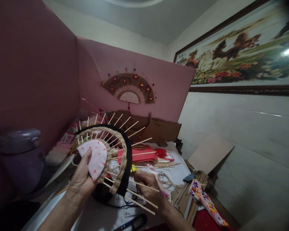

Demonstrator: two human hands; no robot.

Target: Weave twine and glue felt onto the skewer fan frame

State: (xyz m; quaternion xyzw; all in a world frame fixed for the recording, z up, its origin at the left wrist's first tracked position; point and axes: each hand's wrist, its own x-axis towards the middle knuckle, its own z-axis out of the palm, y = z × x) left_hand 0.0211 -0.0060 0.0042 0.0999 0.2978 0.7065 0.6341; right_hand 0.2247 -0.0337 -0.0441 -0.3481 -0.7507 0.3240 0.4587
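Observation:
My left hand [83,175] grips a half-round woven fan [122,141], its thumb pressed on the dotted white fabric centre [97,157]. Thin wooden sticks fan outward from that centre. A tan braided band and an outer black band [128,160] run across the sticks. At the fan's lower right, my right hand [149,187] is closed beside the black band's edge, behind some stick ends. It seems to pinch a thin black cord [135,200], which also loops below the fan; the fingertips are partly hidden.
A finished fan [132,86] with flowers hangs on the pink board [159,77]. Red paper [144,153], red yarn [161,153] and loose sticks lie behind my hands. A lilac bottle [21,160] stands left. Scissors [135,222] lie in front; a flower-patterned object [208,203] lies right.

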